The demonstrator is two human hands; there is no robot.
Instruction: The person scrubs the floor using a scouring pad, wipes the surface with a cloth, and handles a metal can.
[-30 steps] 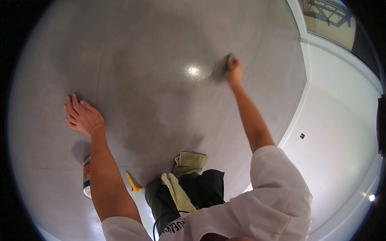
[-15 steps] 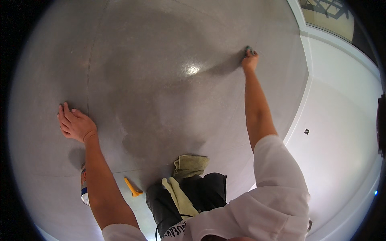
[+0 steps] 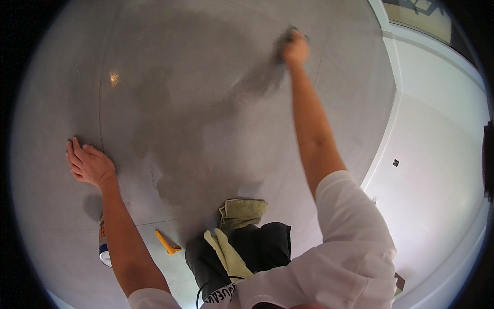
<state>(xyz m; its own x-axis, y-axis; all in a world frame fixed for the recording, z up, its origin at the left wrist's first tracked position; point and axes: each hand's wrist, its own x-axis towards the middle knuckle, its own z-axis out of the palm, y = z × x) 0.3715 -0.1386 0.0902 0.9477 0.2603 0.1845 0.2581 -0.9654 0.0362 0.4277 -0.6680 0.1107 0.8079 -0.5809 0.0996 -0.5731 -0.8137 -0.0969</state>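
Both hands are resting well apart: the left hand (image 3: pixel 91 166) is lying palm-down on the grey floor (image 3: pixel 231 165), holding nothing, while the right hand (image 3: pixel 296 49) is gripping a small dark-green pad (image 3: pixel 293 28). That pad is sitting far ahead of the knees, seemingly against the floor, with the fingers covering most of it. Judging by its size, it is probably weighing little and giving under pressure, though blur is hiding its texture; holding it from above, across its back, is likely giving the surest grip. Darker floor patches are possibly showing dampness, perhaps making it slippery there.

No marking is showing on the pad. An orange, dark-blue and white can (image 3: pixel 104 250) is carrying a printed label, partly hiding behind the left forearm (image 3: pixel 126 232); bold dark lettering (image 3: pixel 223 294) is standing out near the waist, its ends disappearing into folds.
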